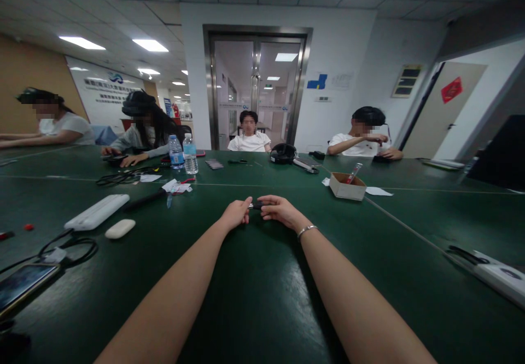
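Observation:
Out in front of me, above the green table point(262, 287), a small black stick-like object with a silvery end point(256, 206) lies between my two hands. My left hand point(237, 214) is closed, with thumb and fingers pinching the silvery left end. From the other side, the curved fingers of my right hand point(282, 212) close on the black end. A metal bracelet point(307, 231) circles my right wrist. The object is too small for me to tell its exact kind, and my fingers cover part of it.
Left of my arms lie a white power bank point(97, 212), a white oval case point(120, 229) and a phone point(27, 284) by a coiled cable. Two water bottles point(190, 155) stand farther back. A small open box point(347, 186) is at right. Several people sit around the table.

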Motion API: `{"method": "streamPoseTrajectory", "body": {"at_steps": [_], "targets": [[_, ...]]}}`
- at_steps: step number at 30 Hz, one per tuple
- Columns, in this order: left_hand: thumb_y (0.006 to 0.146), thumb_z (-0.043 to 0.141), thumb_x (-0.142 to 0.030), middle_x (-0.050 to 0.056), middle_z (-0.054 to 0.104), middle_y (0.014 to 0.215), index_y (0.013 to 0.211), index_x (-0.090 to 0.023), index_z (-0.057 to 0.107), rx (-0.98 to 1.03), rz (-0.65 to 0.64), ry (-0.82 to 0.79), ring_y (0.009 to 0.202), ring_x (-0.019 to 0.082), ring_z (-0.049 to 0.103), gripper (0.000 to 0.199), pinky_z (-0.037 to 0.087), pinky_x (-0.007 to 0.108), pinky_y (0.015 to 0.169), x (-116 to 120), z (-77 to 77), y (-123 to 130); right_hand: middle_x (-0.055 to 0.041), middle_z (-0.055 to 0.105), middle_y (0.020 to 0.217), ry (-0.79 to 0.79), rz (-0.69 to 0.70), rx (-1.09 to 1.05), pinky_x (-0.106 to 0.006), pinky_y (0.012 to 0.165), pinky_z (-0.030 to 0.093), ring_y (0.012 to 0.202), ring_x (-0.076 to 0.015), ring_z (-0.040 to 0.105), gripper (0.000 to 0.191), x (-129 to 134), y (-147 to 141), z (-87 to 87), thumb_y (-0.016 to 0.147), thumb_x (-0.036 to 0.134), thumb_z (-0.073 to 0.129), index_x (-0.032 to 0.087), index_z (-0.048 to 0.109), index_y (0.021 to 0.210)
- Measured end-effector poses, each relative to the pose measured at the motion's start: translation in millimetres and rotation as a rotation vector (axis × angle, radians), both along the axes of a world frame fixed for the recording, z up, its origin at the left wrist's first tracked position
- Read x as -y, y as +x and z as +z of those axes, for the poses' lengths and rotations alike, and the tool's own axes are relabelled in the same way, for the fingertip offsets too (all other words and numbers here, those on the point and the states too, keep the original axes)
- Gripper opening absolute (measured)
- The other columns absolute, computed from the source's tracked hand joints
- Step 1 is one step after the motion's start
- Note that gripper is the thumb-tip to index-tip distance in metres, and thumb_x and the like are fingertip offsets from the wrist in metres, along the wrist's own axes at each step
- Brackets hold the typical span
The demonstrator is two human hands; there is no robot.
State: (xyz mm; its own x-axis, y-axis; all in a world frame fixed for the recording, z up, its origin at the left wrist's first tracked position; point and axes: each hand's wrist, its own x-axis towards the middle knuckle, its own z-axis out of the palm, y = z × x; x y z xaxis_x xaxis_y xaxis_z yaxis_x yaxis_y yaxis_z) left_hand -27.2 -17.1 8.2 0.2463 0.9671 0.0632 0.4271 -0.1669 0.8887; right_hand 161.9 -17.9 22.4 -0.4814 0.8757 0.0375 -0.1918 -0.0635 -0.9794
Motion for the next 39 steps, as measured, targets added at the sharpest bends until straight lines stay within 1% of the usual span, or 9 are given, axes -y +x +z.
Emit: {"method": "streamPoseTrajectory", "body": {"at_steps": [6, 10, 12, 15, 21, 26, 31, 35, 39], "targets": [[0.075, 0.027, -0.070, 0.004, 0.057, 0.053, 0.060, -0.016, 0.045, 0.012, -0.008, 0.000, 0.047, 0.013, 0.053, 0.058, 0.038, 0.024, 0.048, 5.4, 1.0, 1.6, -0.0048, 0.063, 0.074, -0.042, -0.037, 0.018, -0.024, 0.057, 0.057, 0.057, -0.0110, 0.062, 0.028, -1.8, -1.1, -0.9, 0.074, 0.005, 0.065, 0.011, 0.060, 0.102], [0.077, 0.028, -0.066, 0.004, 0.059, 0.059, 0.069, -0.015, 0.049, 0.000, 0.010, 0.051, 0.051, 0.013, 0.053, 0.056, 0.038, 0.023, 0.049, 7.2, -1.3, 3.1, -0.0049, 0.062, 0.066, -0.067, -0.090, 0.025, -0.023, 0.053, 0.056, 0.050, -0.0106, 0.060, 0.015, -1.1, -4.5, -0.4, 0.079, 0.011, 0.063, 0.008, 0.060, 0.093], [0.078, 0.030, -0.064, 0.003, 0.059, 0.061, 0.073, -0.016, 0.050, -0.005, 0.006, 0.079, 0.053, 0.012, 0.054, 0.053, 0.038, 0.022, 0.049, 8.4, -1.8, 3.5, -0.0055, 0.061, 0.065, -0.066, -0.109, 0.020, -0.023, 0.051, 0.056, 0.049, -0.0106, 0.059, 0.009, -0.3, -6.0, 0.1, 0.080, 0.014, 0.063, 0.007, 0.060, 0.086], [0.078, 0.037, -0.059, 0.001, 0.059, 0.065, 0.080, -0.017, 0.050, 0.018, -0.006, 0.105, 0.054, 0.011, 0.054, 0.045, 0.038, 0.021, 0.048, 10.5, -1.5, 3.7, -0.0062, 0.061, 0.063, -0.071, -0.128, 0.011, -0.023, 0.050, 0.056, 0.048, -0.0109, 0.059, 0.012, -0.6, -6.6, -0.5, 0.081, 0.018, 0.063, 0.007, 0.059, 0.080], [0.072, 0.057, -0.045, -0.001, 0.056, 0.069, 0.091, -0.019, 0.048, 0.120, -0.019, 0.115, 0.053, 0.010, 0.053, 0.034, 0.036, 0.017, 0.043, 9.1, -2.9, 2.8, -0.0064, 0.060, 0.062, -0.062, -0.135, -0.007, -0.025, 0.052, 0.056, 0.049, -0.0115, 0.059, 0.013, -4.3, -4.3, -5.3, 0.081, 0.018, 0.064, 0.007, 0.058, 0.079], [0.078, 0.048, -0.048, 0.001, 0.058, 0.067, 0.091, -0.018, 0.049, 0.153, -0.053, 0.084, 0.054, 0.010, 0.054, 0.033, 0.036, 0.017, 0.043, 7.2, -3.0, 2.3, -0.0057, 0.059, 0.060, -0.067, -0.131, 0.010, -0.023, 0.052, 0.056, 0.049, -0.0114, 0.059, 0.010, -3.0, -4.5, -4.4, 0.081, 0.016, 0.062, 0.007, 0.058, 0.079], [0.074, 0.055, -0.043, 0.001, 0.057, 0.073, 0.095, -0.019, 0.050, 0.178, -0.021, 0.136, 0.064, 0.012, 0.056, 0.032, 0.037, 0.016, 0.043, 7.5, -2.1, 2.8, -0.0066, 0.060, 0.065, -0.064, -0.124, 0.008, -0.024, 0.054, 0.056, 0.051, -0.0114, 0.059, 0.008, -2.6, -4.7, -4.0, 0.081, 0.014, 0.062, 0.007, 0.059, 0.082], [0.081, 0.043, -0.046, 0.002, 0.056, 0.071, 0.096, -0.018, 0.050, 0.181, -0.026, 0.087, 0.057, 0.010, 0.053, 0.032, 0.037, 0.016, 0.043, 7.0, -1.6, 3.1, -0.0068, 0.061, 0.066, -0.055, -0.108, 0.007, -0.023, 0.054, 0.056, 0.052, -0.0112, 0.059, 0.010, -3.8, -4.3, -5.3, 0.080, 0.015, 0.063, 0.007, 0.060, 0.084], [0.080, 0.047, -0.039, 0.001, 0.054, 0.071, 0.099, -0.020, 0.051, 0.161, -0.011, 0.116, 0.058, 0.010, 0.051, 0.027, 0.036, 0.015, 0.043, 8.4, -0.5, 2.9, -0.0068, 0.061, 0.067, -0.056, -0.089, 0.007, -0.024, 0.055, 0.057, 0.053, -0.0113, 0.060, 0.012, -5.2, -3.8, -6.6, 0.079, 0.014, 0.065, 0.007, 0.060, 0.086]]}}
